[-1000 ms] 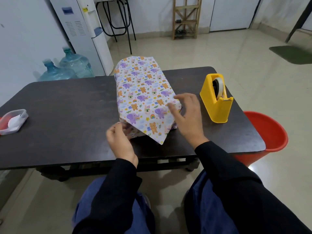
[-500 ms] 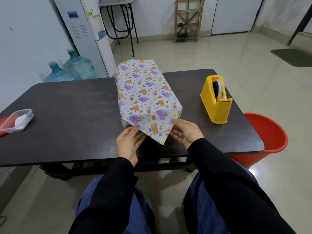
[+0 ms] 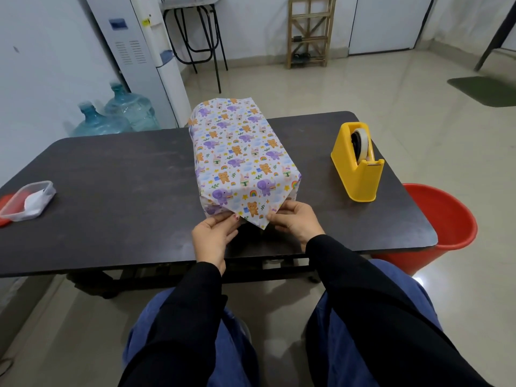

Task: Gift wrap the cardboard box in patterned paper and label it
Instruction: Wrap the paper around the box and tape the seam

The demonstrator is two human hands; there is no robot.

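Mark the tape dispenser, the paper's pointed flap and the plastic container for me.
tape dispenser (image 3: 365, 180), head view, yellow front wall.
pointed flap (image 3: 252, 209), head view, printed face above its tip.
plastic container (image 3: 42, 206), head view, near side wall.

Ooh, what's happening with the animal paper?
A person is gift wrapping a box on the dark table. Patterned paper already covers it. The left hand and right hand pinch the pointed flap at the near end. A yellow tape dispenser stands untouched to the right.

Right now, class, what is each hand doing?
Left hand: pinches the pointed flap of colourful animal-patterned wrapping paper.
Right hand: pinches the same flap's other edge.
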